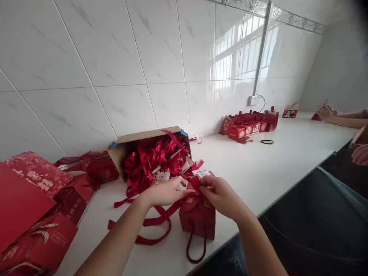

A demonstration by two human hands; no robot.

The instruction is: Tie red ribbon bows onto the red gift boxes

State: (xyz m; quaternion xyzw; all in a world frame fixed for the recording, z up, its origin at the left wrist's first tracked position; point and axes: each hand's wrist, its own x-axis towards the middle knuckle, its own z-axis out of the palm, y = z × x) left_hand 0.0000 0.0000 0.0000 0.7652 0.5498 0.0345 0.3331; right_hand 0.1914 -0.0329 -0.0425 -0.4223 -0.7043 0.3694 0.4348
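Observation:
A small red gift box (198, 222) stands on the white counter in front of me, its dark red cord handle (196, 260) hanging toward me. Red ribbon (156, 221) runs from the top of the box and trails in loops to the left. My left hand (168, 191) is closed at the top left of the box, thumb and fingers on the ribbon. At the top right, my right hand (217, 191) pinches a raised loop of the same ribbon. Behind the box a cardboard carton (149, 135) lies open toward me, full of tangled red ribbons and printed cards.
Red boxes and bags (37, 203) are piled at the left. Along the wall at the right stands a row of finished-looking red boxes (250, 122), with a black loop (267, 142) nearby. Another person's hands (327, 112) hold a red box at the far end.

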